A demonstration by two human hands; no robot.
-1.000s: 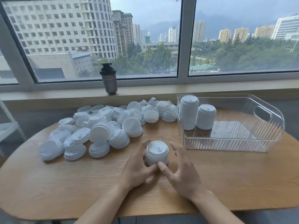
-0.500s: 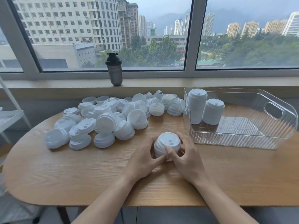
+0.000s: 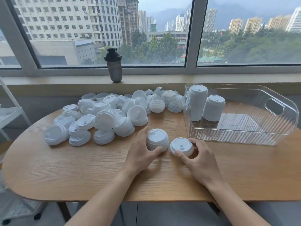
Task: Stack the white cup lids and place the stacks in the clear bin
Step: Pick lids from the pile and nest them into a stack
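The step in hand looks like stack-building, with the bin not yet the goal of this move. The left hand [image 3: 141, 149] grasps a short stack of white lids [image 3: 157, 139] standing on the bench [image 3: 81, 168], thumb on its near side and fingers curled round the far-left side. Just beside it, the right hand [image 3: 199, 159] grasps a lower stack [image 3: 181, 146], apparently only a lid or two, thumb at its near edge and fingers round the right rim, close to the clear bin's [image 3: 244, 136] front wall. Both forearms reach forward from the bench's near edge, wrists low, palms turned inward toward each other. The next move probably calls for lifting the right-hand piece, centring it over the left stack and pressing it down so the rims nest; a tilted lid could sit crooked or topple the stack. Two taller stacks [image 3: 205, 105] already stand upright in the bin's far-left corner, while a large loose pile of lids [image 3: 114, 115] waits on the bench to the left.
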